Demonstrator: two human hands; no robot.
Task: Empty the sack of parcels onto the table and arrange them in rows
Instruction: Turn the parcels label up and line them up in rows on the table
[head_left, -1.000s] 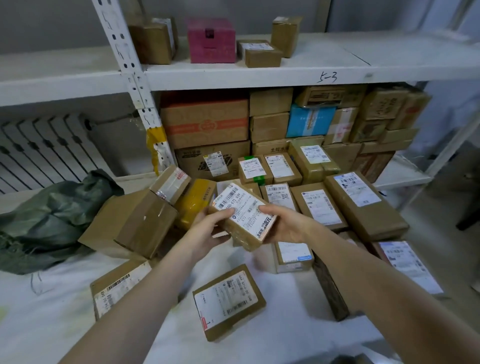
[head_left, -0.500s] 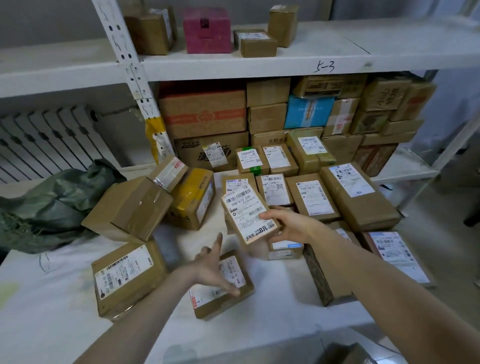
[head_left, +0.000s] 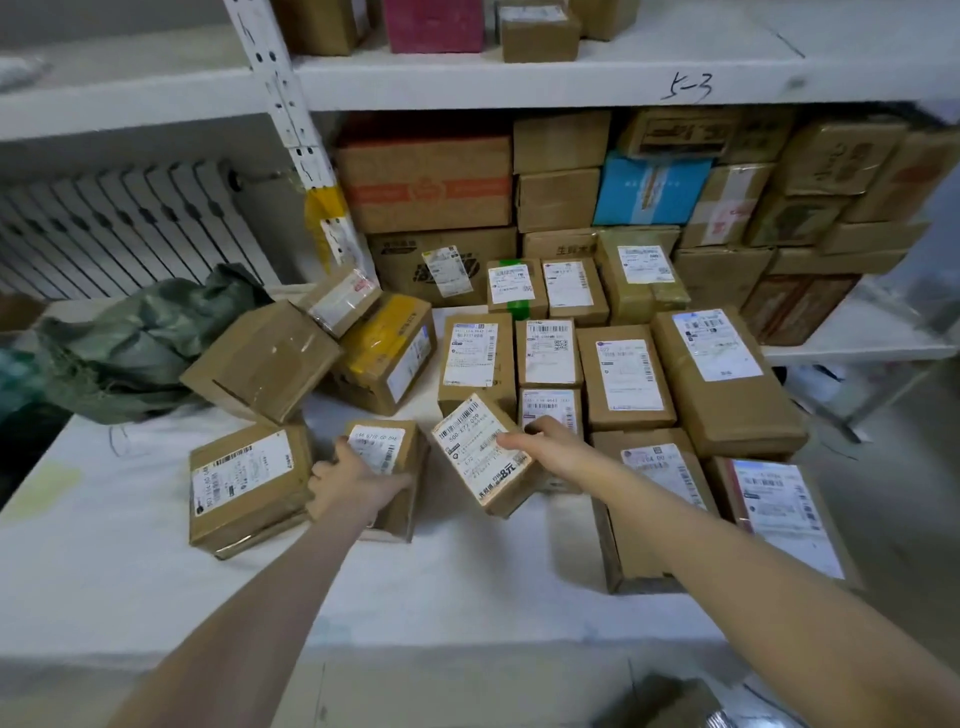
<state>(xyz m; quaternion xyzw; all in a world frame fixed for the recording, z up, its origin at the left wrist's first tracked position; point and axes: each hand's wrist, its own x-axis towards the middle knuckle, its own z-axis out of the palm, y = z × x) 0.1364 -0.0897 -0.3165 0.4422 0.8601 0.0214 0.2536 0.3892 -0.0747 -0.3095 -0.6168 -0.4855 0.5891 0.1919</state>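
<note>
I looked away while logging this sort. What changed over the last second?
The left grip let go of the labelled parcel, moved down to the left and now holds the small parcel. The right grip alone brought the labelled parcel lower. The green sack stayed put.

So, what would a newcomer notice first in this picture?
Probably the two hands over the table: the left hand grips a small parcel, the right hand holds a tilted labelled parcel. Right of them, brown parcels lie in rows, labels up. A crumpled green sack lies at the far left.
</note>
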